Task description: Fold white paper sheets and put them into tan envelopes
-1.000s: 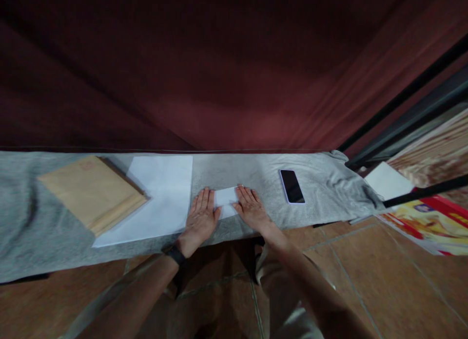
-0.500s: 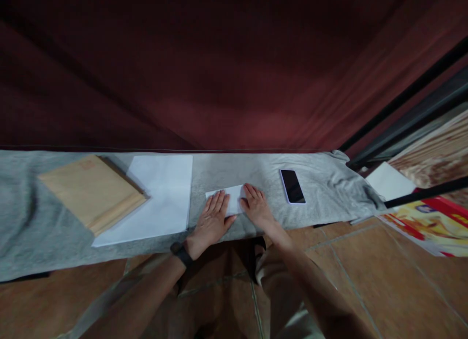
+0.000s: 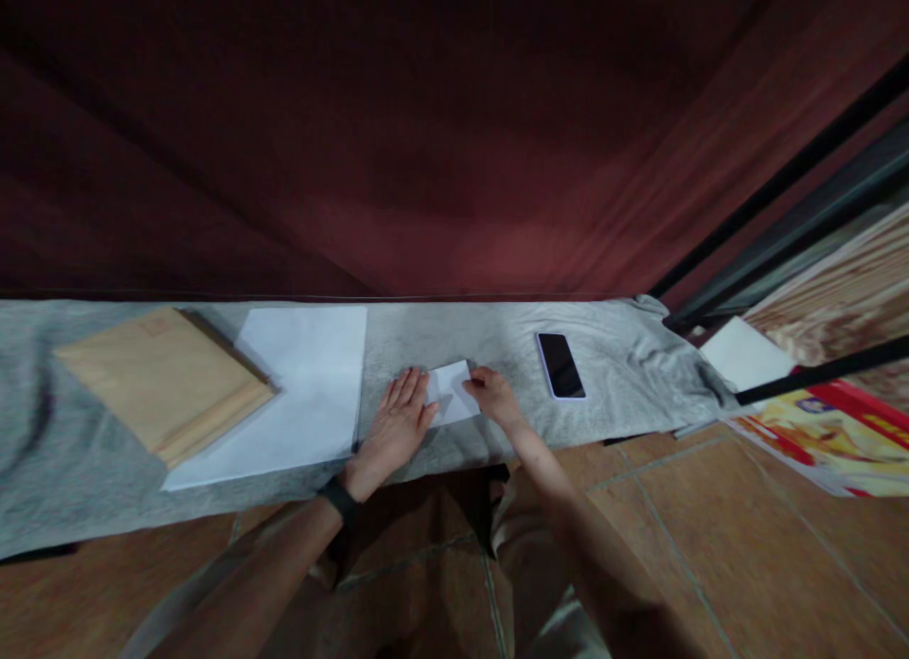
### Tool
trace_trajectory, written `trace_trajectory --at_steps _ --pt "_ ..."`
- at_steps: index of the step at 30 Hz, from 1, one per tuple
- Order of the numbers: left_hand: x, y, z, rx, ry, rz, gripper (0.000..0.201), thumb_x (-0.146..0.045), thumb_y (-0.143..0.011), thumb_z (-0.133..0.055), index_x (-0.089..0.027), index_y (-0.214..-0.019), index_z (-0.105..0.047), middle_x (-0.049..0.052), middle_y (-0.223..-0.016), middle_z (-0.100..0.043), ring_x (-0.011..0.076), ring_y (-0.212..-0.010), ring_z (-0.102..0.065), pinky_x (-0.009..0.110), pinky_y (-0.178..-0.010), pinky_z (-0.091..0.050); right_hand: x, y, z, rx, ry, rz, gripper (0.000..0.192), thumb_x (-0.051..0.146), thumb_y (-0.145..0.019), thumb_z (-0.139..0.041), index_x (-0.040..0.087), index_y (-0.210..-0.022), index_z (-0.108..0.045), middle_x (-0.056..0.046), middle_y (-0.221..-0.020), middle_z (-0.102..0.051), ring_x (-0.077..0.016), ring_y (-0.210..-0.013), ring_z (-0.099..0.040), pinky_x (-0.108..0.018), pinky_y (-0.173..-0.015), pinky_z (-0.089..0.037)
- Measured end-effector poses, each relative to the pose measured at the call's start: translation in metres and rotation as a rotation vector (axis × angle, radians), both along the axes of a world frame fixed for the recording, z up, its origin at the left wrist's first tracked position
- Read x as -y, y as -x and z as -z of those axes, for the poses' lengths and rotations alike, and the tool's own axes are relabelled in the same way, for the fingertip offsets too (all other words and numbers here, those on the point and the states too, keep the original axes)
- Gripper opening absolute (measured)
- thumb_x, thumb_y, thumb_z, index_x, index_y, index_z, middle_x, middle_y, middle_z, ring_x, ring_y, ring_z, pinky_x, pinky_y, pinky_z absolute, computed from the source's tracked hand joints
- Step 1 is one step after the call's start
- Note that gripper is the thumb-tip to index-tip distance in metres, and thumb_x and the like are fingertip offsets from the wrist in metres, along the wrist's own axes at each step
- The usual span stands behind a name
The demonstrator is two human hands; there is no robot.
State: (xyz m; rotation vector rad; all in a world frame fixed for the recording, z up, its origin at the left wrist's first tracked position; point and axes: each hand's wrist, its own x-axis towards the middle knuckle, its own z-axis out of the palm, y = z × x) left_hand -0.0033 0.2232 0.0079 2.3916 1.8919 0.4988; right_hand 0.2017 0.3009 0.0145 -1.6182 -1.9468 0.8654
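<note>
A small folded piece of white paper lies on the grey cloth between my hands. My left hand rests flat over its left end, fingers stretched out and a dark band on the wrist. At the paper's right edge, my right hand has its fingers curled in, with thumb and fingertips pinching the edge. The left end of the paper is hidden beneath my left hand. To the right of my right hand lies a phone with a dark screen and a pale purple rim.
On the left, a stack of brown envelopes partly covers large white paper sheets. Grey cloth covers the narrow surface. Behind it hangs a dark red curtain. A colourful box and black bars stand at right.
My right hand has gone from lying flat on the paper to pinching its right edge. My left hand stays flat, slightly further left. The whole view has shifted a little.
</note>
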Motion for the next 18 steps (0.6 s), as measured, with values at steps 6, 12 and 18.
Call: trace_trajectory --at_steps 6,12,18 --pt "-0.027 0.030 -0.016 0.214 -0.076 -0.102 0.041 -0.027 -0.094 -0.046 -0.017 -0.131 -0.063 0.012 -0.121 -0.072 0.0255 -0.111 -0.067 0.039 -0.098 -0.053 -0.010 -0.002 -0.012 -0.603 0.121 -0.008 0.019 0.040 -0.080 -0.066 0.021 -0.080 -0.064 0.000 -0.074 -0.069 -0.0179 -0.071 -0.064 -0.028 -0.068 -0.053" --pt "-0.017 0.040 -0.053 0.208 -0.349 -0.071 0.025 -0.029 -0.098 -0.046 -0.021 -0.095 -0.070 0.008 -0.101 -0.073 0.0252 -0.100 -0.066 0.043 -0.094 -0.049 -0.012 -0.005 -0.036 -0.648 -0.044 -0.029 0.014 0.033 -0.083 -0.060 0.022 -0.087 -0.067 -0.006 -0.112 -0.075 -0.0222 -0.103 -0.068 -0.033 -0.091 -0.053" --pt "0.002 0.037 -0.045 -0.017 -0.201 0.196 0.026 -0.014 -0.095 -0.043 -0.021 -0.096 -0.068 0.011 -0.122 -0.070 0.0272 -0.117 -0.061 0.045 -0.102 -0.047 -0.013 -0.016 -0.023 -0.401 -0.010 -0.056 0.028 0.018 -0.082 -0.045 0.022 -0.078 -0.073 -0.003 -0.103 -0.078 -0.0204 -0.103 -0.071 -0.037 -0.097 -0.053"
